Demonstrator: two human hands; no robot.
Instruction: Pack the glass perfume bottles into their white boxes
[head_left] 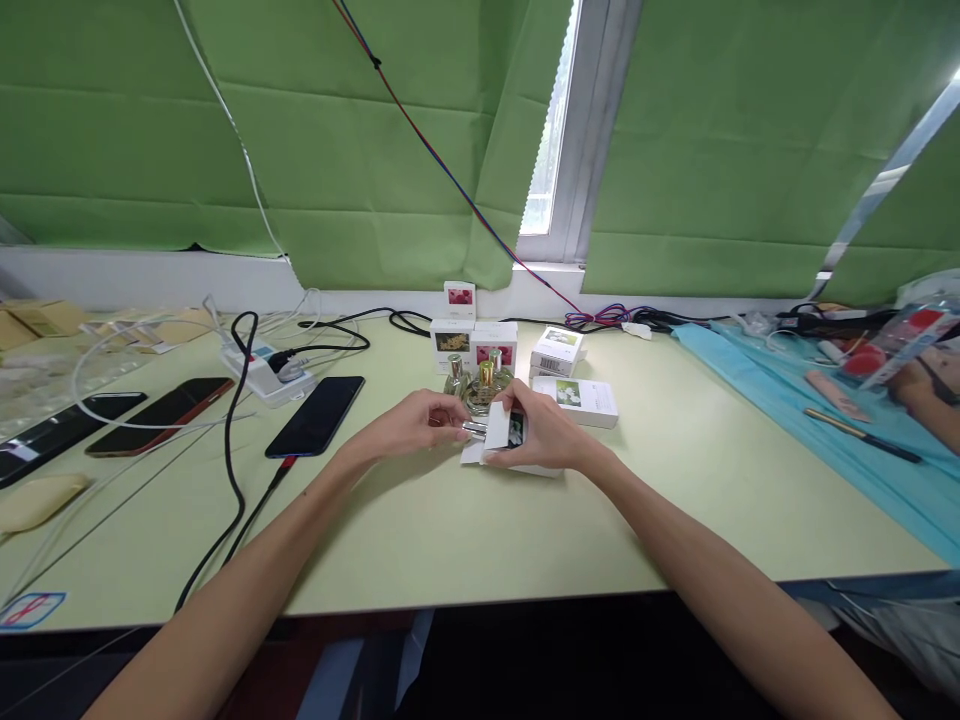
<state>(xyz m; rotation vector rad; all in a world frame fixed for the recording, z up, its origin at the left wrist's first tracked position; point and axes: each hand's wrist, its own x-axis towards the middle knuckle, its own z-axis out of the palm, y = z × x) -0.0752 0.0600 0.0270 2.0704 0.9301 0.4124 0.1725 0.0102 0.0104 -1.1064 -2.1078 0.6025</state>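
Observation:
My right hand [547, 428] is closed around a small white box [498, 428] with a white-flower picture, tilted above the table. A silver cap, apparently a perfume bottle [474, 428], sticks out of its open end. My left hand [427, 424] pinches at that cap with thumb and fingers; the rest of the bottle is hidden by the box. Just behind my hands stand several glass perfume bottles [480, 392] with silver and gold caps. Under the right hand lies another white carton piece [541, 471], largely covered.
White boxes with flower pictures [452, 345] stand behind the bottles; more boxes [576, 398] lie to the right. Leftward are phones [315, 415], cables and a power strip [262, 372]. Blue plastic sheeting [780, 410] covers the right side, where another person's arm [926, 400] shows.

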